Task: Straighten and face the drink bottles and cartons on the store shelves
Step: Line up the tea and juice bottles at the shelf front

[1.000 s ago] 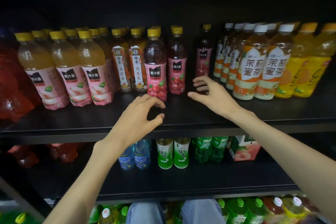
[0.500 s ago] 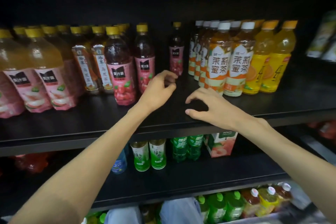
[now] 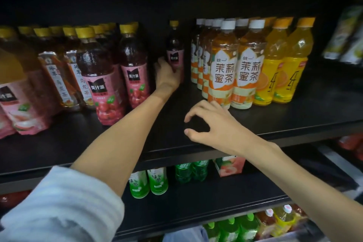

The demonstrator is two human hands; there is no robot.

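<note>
Item: dark red bottle (image 3: 174, 53), yellow cap, pink label, standing alone at the back of the upper shelf (image 3: 314, 110), well behind the front row. Left hand (image 3: 167, 76): reached deep into the gap, fingers wrapped low around this bottle's base, label facing outward above the knuckles. Right hand (image 3: 212, 124): hovering over the shelf's front edge, thumb and fingers curved into a loose half-open ring, holding nothing. To the left of the left hand — two matching red-fruit bottles (image 3: 119, 76) already at the front; further left, tea bottles and pale peach bottles, partly blurred. To the right of the left hand: white-capped jasmine tea bottles (image 3: 235, 68) in files, then orange drink bottles (image 3: 284, 61). Below both forearms, the lower shelf carries green tea bottles (image 3: 148, 181) and a peach carton (image 3: 230, 166). Step in hand, as judged: bring the lone bottle forward to line up beside its two fellows. Method advised — slide it upright along the shelf rather than lifting, keep the grip low so it does not tip, hold the label square to the aisle, and let the right hand receive and steady it at the edge. Watch the elbow near the neighbouring red bottle.
</note>
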